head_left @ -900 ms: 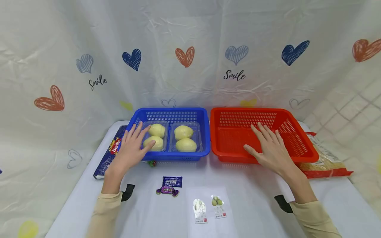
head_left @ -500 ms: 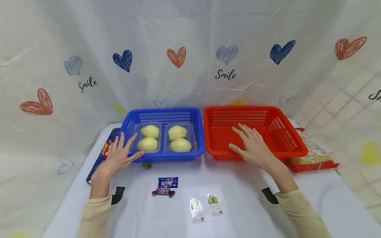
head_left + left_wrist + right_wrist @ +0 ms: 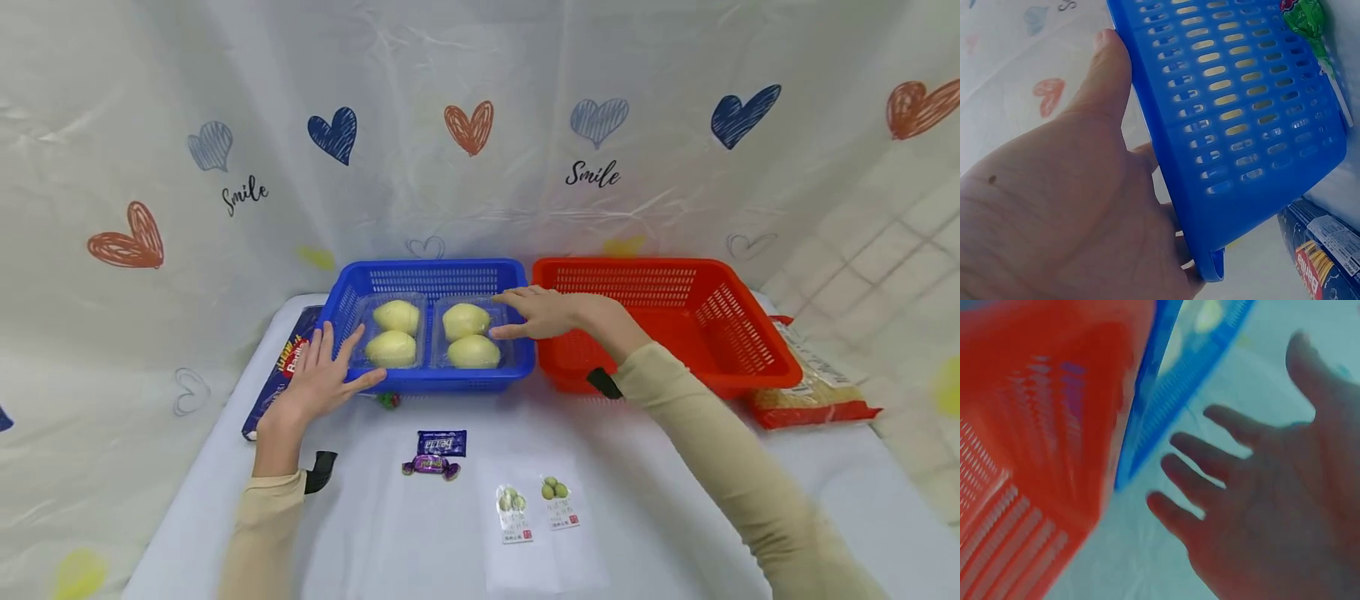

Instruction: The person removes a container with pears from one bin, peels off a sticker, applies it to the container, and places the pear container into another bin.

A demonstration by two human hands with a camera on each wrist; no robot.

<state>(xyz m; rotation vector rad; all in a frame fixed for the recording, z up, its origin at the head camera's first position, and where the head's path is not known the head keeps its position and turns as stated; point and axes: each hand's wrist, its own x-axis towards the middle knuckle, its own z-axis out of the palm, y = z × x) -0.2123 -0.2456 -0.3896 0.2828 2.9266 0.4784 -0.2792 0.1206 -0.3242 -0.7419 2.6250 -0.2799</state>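
Moved since the earlier views: right hand (image 3: pixel 551 312), out of the red basket (image 3: pixel 757 367) and across to the blue basket (image 3: pixel 438 382); left hand (image 3: pixel 318 385) little changed at that basket's near left corner

Near edge of table (image 3: pixel 675 500): two small clear sachets (image 3: pixel 534 510) with green contents on a white sheet; labels too small to read

Next row: purple sweet packet (image 3: pixel 442 442) and purple wrapped sweet (image 3: pixel 431 467), just beside each other

Left hand: fingers spread and straight, palm against the blue basket's outer wall, thumb along its front; holding nothing. Left wrist view confirms contact with the slotted wall

Small red-and-green wrapped item (image 3: pixel 387 401): partly tucked under the basket front, identity unclear

Blue basket: holds two clear trays (image 3: pixel 510 354) with four pale yellow fruits (image 3: pixel 467 321)

Right hand: fingers extended and relaxed over the right-hand tray, gripping nothing; contact with tray or fruit cannot be told. Right wrist view blurred. Judged: both hands now attend the blue basket

Red basket: touching the blue one, nothing visible in it, sleeve hiding part

Flanks: spaghetti box (image 3: pixel 281 375), half hidden; pasta bag (image 3: pixel 813 392), partly behind the red basket
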